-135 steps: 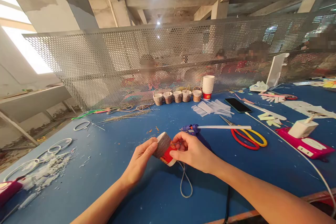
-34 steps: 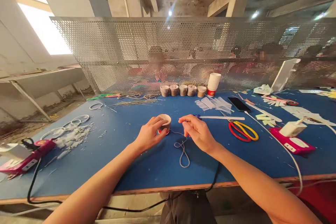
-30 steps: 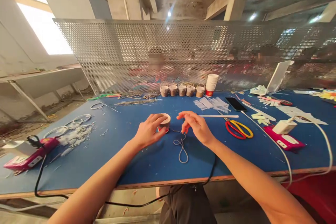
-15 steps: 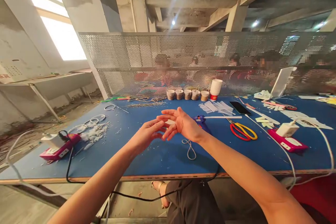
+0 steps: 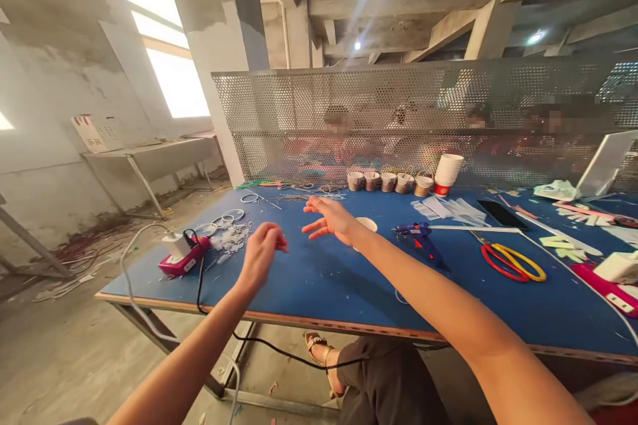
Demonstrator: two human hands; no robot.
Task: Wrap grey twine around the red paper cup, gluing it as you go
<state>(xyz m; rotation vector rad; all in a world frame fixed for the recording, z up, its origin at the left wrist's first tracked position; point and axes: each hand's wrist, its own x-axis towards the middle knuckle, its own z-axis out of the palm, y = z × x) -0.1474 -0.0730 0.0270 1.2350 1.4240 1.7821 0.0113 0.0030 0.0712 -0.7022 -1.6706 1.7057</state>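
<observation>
My right hand point(image 5: 329, 219) reaches out over the blue table point(image 5: 309, 275) with its fingers spread and holds nothing. Just behind my right wrist stands a paper cup point(image 5: 367, 224), partly hidden by the arm. My left hand point(image 5: 260, 253) hangs above the table's left part with fingers curled inward; nothing shows in it. A blue glue gun point(image 5: 419, 239) with a white stick lies to the right of the cup. A grey cord loop point(image 5: 399, 295) peeks out below my right forearm.
Red and yellow scissors point(image 5: 511, 260), a black phone point(image 5: 501, 213), a cup stack point(image 5: 446, 173) and a row of wrapped cups point(image 5: 387, 180) lie along the back. A pink power strip point(image 5: 183, 257) with a black cable sits at the left corner. People sit behind the perforated metal screen point(image 5: 399, 119).
Both hands let go of the cup and cord and lifted off the table. The right hand stretched forward and left; the left hand drew back and curled. My view swung left.
</observation>
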